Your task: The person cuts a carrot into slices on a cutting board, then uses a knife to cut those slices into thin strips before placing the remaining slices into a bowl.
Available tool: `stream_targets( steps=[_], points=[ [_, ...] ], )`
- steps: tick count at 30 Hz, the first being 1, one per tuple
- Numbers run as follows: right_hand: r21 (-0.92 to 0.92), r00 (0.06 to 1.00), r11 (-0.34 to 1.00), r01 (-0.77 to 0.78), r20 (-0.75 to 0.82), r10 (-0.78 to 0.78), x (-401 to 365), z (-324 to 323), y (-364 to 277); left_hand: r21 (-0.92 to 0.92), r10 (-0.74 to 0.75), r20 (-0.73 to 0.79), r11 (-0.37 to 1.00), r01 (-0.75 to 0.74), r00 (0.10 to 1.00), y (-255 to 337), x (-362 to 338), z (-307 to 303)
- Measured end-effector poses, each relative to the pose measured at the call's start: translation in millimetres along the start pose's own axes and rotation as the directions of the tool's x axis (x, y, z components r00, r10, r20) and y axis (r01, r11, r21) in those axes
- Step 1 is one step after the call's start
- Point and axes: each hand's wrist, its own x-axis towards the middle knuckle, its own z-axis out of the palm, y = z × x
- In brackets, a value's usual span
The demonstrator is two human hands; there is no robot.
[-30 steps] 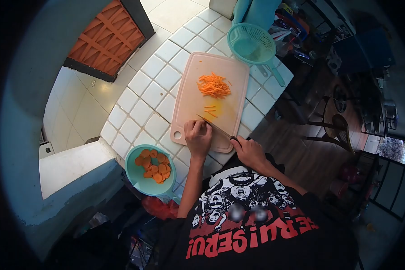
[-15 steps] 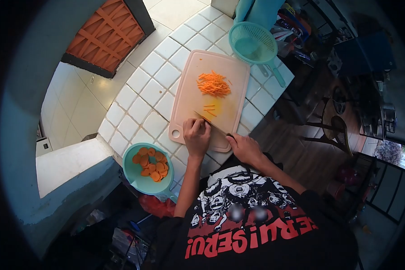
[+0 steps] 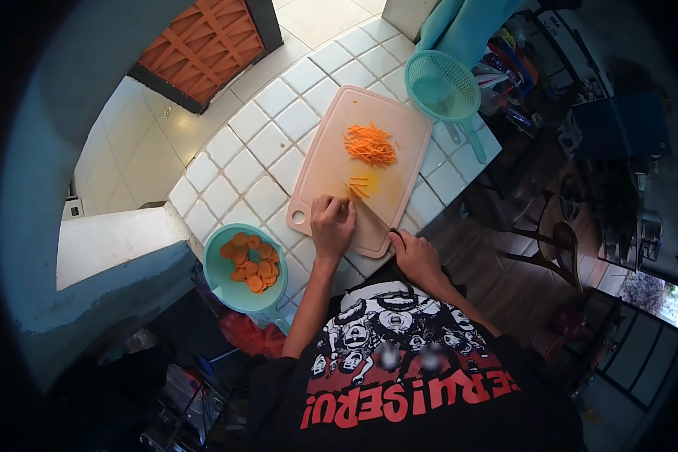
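A pink cutting board [image 3: 322,158] lies at a slant on the white tiled counter. On it rests a pile of orange carrot strips [image 3: 370,145], with a few loose strips [image 3: 359,186] nearer me. My right hand [image 3: 416,256] is closed on the dark handle of a knife, whose thin blade [image 3: 373,216] runs up-left across the board. My left hand [image 3: 334,224] is at the board's near left part, fingers curled down beside the blade; whatever lies under the fingertips is hidden.
A teal colander [image 3: 242,299] with orange carrot slices [image 3: 254,263] stands at the counter's left edge. Another teal strainer [image 3: 443,85] sits at the back right. A wooden chair [image 3: 557,233] is on the floor to the right.
The view has shifted a little, moving the board and strips rightward in the frame. Both hands keep nearly the same places, and the knife blade stays beside my left fingers.
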Motion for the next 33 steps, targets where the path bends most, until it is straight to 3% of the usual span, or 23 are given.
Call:
stream_targets(
  steps=[4,6,7,9,12,13,15,18,33],
  points=[
    [0.039,1.000,0.999,-0.003,0.017,0.002,2,2,5,0.025,-0.046,-0.008,0.999,0.046,0.999,7,5,1],
    [0.264,0.998,0.964,0.041,0.040,-0.053,7,7,16,0.026,-0.067,-0.021,0.997,0.068,0.998,9,7,4],
    [0.261,0.998,0.964,0.046,0.037,-0.057,10,8,27,0.030,-0.086,-0.032,0.996,0.087,0.996,10,8,5],
    [0.469,0.924,0.857,-0.211,0.381,0.019,12,4,41,0.060,-0.074,-0.043,0.995,0.076,0.996,10,9,7],
    [0.419,0.892,0.850,-0.320,0.437,0.120,9,-4,41,0.087,-0.064,-0.056,0.994,0.068,0.996,8,8,9],
    [0.418,0.892,0.851,-0.319,0.437,0.120,9,-3,40,0.085,-0.062,-0.061,0.994,0.068,0.996,8,7,9],
    [0.294,0.986,0.954,-0.053,0.167,0.004,13,4,33,0.087,-0.055,-0.071,0.994,0.061,0.996,7,6,10],
    [0.293,0.996,0.955,-0.045,0.087,0.020,20,7,18,0.077,-0.061,-0.073,0.995,0.067,0.995,8,7,9],
    [0.160,0.998,0.986,0.042,0.032,-0.048,8,8,0,0.067,-0.056,-0.063,0.996,0.061,0.996,4,6,10]
  ],
)
